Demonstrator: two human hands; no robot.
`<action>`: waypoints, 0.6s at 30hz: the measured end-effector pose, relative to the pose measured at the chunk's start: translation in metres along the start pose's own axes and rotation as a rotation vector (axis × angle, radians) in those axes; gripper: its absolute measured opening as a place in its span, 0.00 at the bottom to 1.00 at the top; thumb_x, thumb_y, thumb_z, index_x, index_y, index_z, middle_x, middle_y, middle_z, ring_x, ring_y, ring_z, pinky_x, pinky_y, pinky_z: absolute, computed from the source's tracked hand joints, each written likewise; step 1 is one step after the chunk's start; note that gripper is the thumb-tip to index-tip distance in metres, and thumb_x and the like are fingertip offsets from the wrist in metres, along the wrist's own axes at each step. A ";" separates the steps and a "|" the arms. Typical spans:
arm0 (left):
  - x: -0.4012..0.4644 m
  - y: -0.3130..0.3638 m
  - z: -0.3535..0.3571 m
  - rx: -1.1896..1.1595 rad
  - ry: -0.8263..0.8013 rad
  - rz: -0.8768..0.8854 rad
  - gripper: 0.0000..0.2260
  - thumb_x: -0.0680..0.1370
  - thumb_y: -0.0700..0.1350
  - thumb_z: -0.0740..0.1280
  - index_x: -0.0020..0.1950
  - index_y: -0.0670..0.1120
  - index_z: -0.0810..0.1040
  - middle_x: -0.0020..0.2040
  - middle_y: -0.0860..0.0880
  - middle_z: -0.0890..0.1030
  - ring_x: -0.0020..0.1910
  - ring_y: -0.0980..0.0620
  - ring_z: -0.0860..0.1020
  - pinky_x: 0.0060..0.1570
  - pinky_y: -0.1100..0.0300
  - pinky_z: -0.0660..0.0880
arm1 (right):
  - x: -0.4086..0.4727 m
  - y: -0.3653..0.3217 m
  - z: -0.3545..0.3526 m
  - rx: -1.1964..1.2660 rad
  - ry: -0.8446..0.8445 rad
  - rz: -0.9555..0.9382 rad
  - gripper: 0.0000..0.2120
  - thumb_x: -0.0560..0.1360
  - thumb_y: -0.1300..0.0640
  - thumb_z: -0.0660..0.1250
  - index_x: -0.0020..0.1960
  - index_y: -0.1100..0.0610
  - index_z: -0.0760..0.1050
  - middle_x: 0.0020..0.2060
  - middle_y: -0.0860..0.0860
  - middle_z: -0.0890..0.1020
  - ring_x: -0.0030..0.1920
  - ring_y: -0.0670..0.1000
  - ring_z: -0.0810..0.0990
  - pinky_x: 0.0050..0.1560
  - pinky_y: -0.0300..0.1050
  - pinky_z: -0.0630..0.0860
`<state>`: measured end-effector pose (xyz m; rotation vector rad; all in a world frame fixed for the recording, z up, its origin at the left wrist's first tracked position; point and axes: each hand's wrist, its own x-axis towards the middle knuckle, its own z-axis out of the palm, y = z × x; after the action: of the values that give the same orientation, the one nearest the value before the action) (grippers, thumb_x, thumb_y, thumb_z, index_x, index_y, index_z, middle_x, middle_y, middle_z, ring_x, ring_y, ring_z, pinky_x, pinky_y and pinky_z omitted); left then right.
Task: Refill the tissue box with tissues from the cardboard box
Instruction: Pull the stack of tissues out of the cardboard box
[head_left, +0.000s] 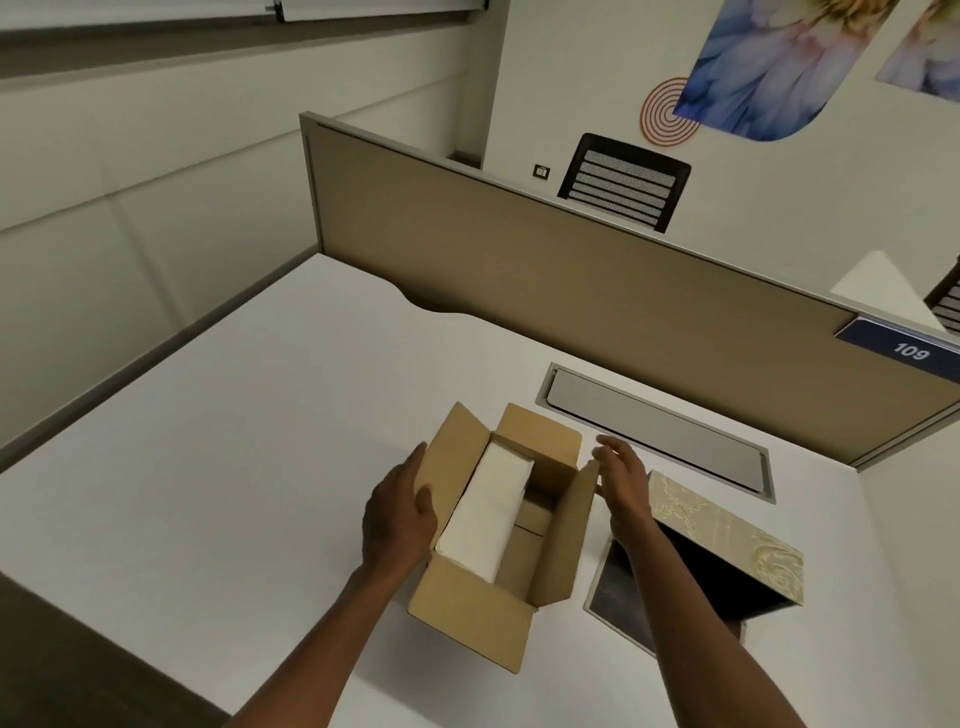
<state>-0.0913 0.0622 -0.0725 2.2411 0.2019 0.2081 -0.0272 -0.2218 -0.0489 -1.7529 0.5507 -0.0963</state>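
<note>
Your left hand (397, 512) has its fingers wrapped around the left flap of the cardboard box (493, 525), thumb on the inside; your right hand (621, 480) hovers with fingers loosely spread beside the right flap, whether touching I cannot tell. The white tissues (488, 512) lie in the box's left half; the patterned tissue box (727, 545) stands open just to its right on the white desk (234, 441).

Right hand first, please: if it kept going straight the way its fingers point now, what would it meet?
Probably nothing on the desk: the right hand points past the cardboard box toward the grey cable cover, though depth is unclear.
</note>
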 end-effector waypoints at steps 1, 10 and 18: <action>-0.001 -0.005 0.002 0.073 -0.006 0.022 0.23 0.81 0.39 0.65 0.76 0.49 0.69 0.72 0.46 0.75 0.69 0.45 0.74 0.61 0.55 0.76 | -0.002 0.004 -0.005 -0.028 0.064 -0.015 0.13 0.82 0.56 0.63 0.65 0.56 0.75 0.59 0.56 0.79 0.56 0.54 0.78 0.48 0.47 0.76; -0.011 0.002 0.031 0.360 -0.205 0.082 0.20 0.85 0.51 0.55 0.76 0.46 0.68 0.78 0.45 0.67 0.79 0.45 0.60 0.78 0.49 0.54 | -0.027 0.031 -0.013 -0.654 0.287 -0.146 0.11 0.80 0.52 0.66 0.58 0.56 0.81 0.61 0.57 0.77 0.54 0.57 0.80 0.50 0.47 0.76; -0.031 -0.007 0.049 0.311 -0.312 0.027 0.32 0.82 0.63 0.48 0.82 0.48 0.47 0.83 0.46 0.52 0.81 0.47 0.52 0.77 0.52 0.56 | -0.043 0.032 0.016 -1.000 0.100 -0.267 0.20 0.81 0.44 0.60 0.63 0.58 0.77 0.67 0.59 0.76 0.68 0.61 0.72 0.66 0.58 0.73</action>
<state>-0.1110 0.0230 -0.1112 2.5487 0.0367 -0.1713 -0.0691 -0.1944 -0.0735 -2.8078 0.4571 -0.1022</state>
